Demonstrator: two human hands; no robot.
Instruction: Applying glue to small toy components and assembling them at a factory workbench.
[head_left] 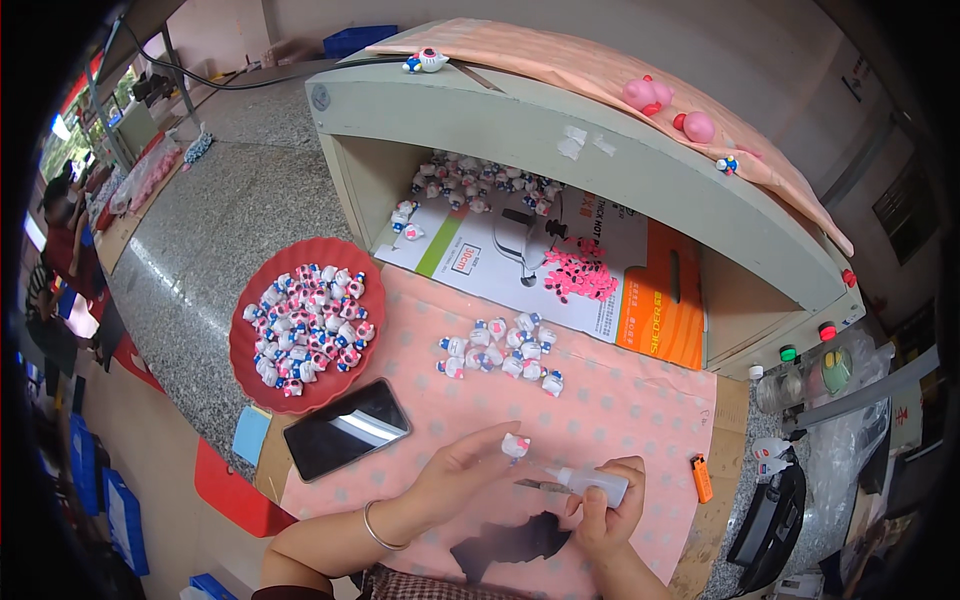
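A speckled grey stone counter [215, 230] carries a pale green open-fronted cabinet [560, 140].

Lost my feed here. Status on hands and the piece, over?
Left hand pinching a small figurine. Right hand holding glue bottle, nozzle pointed toward left hand. Nothing between them; phone off to the left.

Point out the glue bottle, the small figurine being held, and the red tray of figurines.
glue bottle [597, 484], head view, on its white body in the right hand.
small figurine [515, 446], head view, on its white face, at the left hand's fingertips.
red tray [243, 362], head view, on its bare left rim.
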